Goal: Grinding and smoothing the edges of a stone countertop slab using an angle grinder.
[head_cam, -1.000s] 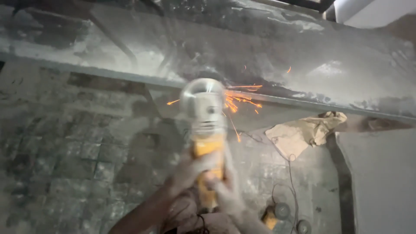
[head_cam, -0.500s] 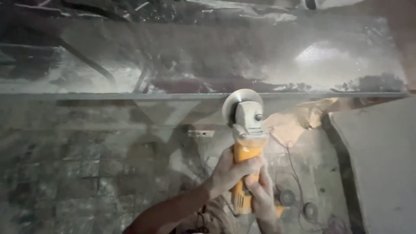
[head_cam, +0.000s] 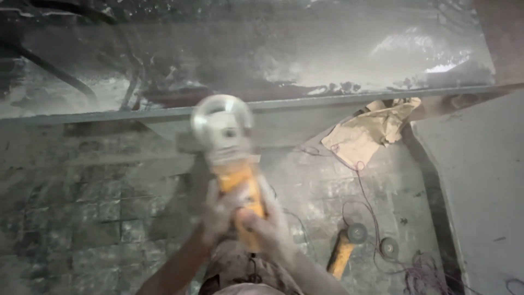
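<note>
- The yellow angle grinder is gripped by the left hand and right hand
- It has been shifted left along the steel beam; no sparks are seen now, so cutting appears paused

Dusty tiled floor bears a second grinder, loose disc, tangled cord, crumpled paper.
</note>
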